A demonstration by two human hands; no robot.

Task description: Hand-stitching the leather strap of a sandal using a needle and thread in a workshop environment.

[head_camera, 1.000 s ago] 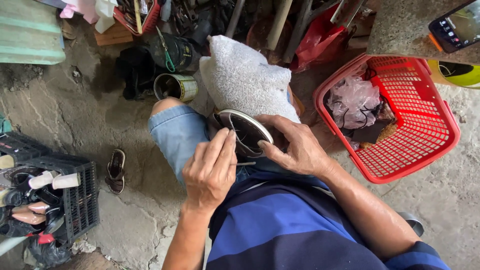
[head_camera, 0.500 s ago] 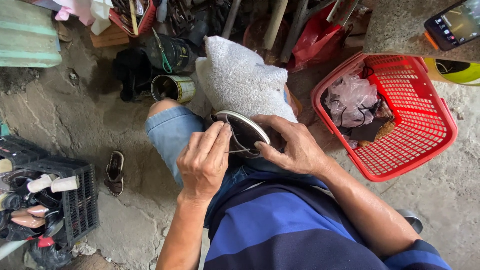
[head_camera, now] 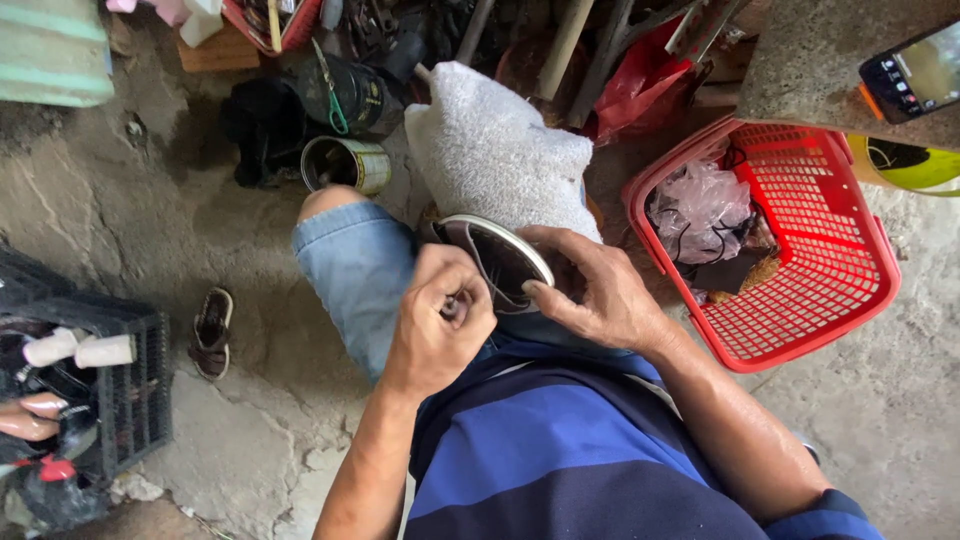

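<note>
A dark shoe with a white sole rim (head_camera: 497,257) rests on my lap, between my denim-clad knee (head_camera: 352,262) and a grey towel (head_camera: 495,150). My right hand (head_camera: 600,290) grips the shoe's right side, thumb on the sole edge. My left hand (head_camera: 437,320) is closed in a fist over the shoe's near end, pinching something small and thin that I cannot make out.
A red plastic basket (head_camera: 830,270) with a plastic bag and cords stands at my right. An open tin can (head_camera: 345,165) and dark containers sit ahead. A black crate (head_camera: 120,400) of bottles is at left, a sandal (head_camera: 212,332) beside it. A phone (head_camera: 915,75) lies on a concrete ledge.
My left hand has curled from flat fingers on the shoe into a fist and pulled slightly toward me. The right hand keeps its hold on the shoe.
</note>
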